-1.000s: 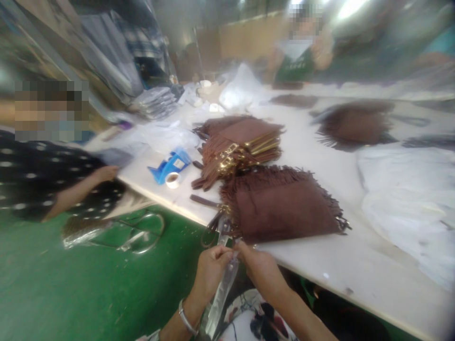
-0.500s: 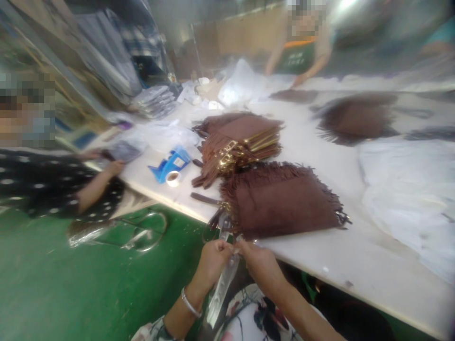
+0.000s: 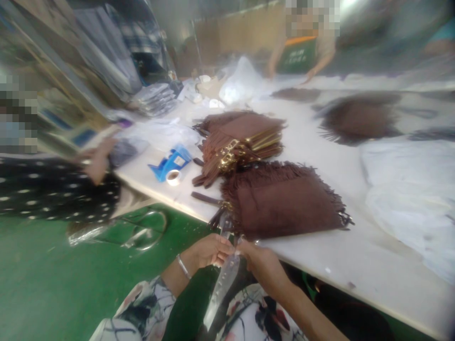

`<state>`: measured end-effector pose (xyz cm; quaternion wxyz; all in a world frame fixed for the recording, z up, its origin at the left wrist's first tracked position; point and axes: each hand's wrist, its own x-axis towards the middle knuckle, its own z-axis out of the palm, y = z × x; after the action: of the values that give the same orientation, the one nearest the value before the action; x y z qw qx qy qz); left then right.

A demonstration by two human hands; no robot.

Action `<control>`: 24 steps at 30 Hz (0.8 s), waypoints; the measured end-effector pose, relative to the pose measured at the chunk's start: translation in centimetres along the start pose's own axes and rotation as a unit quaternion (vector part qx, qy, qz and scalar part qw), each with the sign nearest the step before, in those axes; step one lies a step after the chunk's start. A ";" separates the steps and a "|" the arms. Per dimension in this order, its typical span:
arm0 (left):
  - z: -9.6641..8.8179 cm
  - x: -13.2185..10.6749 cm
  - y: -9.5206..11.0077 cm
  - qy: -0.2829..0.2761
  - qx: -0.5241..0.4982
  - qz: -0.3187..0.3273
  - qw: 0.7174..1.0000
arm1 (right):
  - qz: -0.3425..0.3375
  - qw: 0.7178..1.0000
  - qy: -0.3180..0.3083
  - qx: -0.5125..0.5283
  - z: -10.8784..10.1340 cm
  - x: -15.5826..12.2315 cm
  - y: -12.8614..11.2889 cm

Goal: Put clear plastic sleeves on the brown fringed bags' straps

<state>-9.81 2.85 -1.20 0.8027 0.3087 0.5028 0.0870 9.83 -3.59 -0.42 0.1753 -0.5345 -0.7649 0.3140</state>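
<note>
My left hand [image 3: 211, 249], with a silver bangle at the wrist, is closed at the table's near edge, its fingertips pinched together. My right hand [image 3: 261, 260] meets it there, also closed, thumb and fingers on the same spot. Between them a long strip in shiny clear plastic [image 3: 221, 289] hangs down towards my lap; its upper end reaches the metal hardware of a dark brown fringed bag [image 3: 284, 206]. That bag lies flat just beyond my hands. Behind it is a stack of similar brown fringed bags [image 3: 245, 132] with gold zips and clasps.
A blue tape dispenser [image 3: 174, 161] and a tape roll [image 3: 173, 177] lie left of the bags. White sheeting [image 3: 412, 199] covers the table's right side. A co-worker in polka dots [image 3: 57, 189] is at left; another, in a green apron [image 3: 297, 56], stands across the table.
My left hand has turned and shifted slightly left, its fingers now more visible, with the forearm lower. My right hand stays nearly still. The co-worker at left has drawn their hands back.
</note>
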 end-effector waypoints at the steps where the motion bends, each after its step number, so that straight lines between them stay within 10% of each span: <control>1: -0.1 0.2 0.0 -0.014 -0.012 -0.007 1.000 | -0.001 1.000 -0.002 0.014 -0.1 0.0 0.1; 15: -0.1 3.3 -4.7 -0.134 -0.175 -0.004 0.975 | -0.024 0.998 -0.014 0.049 -0.9 -0.3 0.1; 24: 0.9 2.2 -5.6 -0.107 -0.230 -0.005 0.967 | -0.017 0.996 -0.008 0.093 -1.4 -0.4 -0.2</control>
<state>-8.94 -0.92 -5.88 0.9018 0.1204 0.3817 0.1629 10.65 -3.65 0.80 0.2235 -0.5002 -0.7429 0.3847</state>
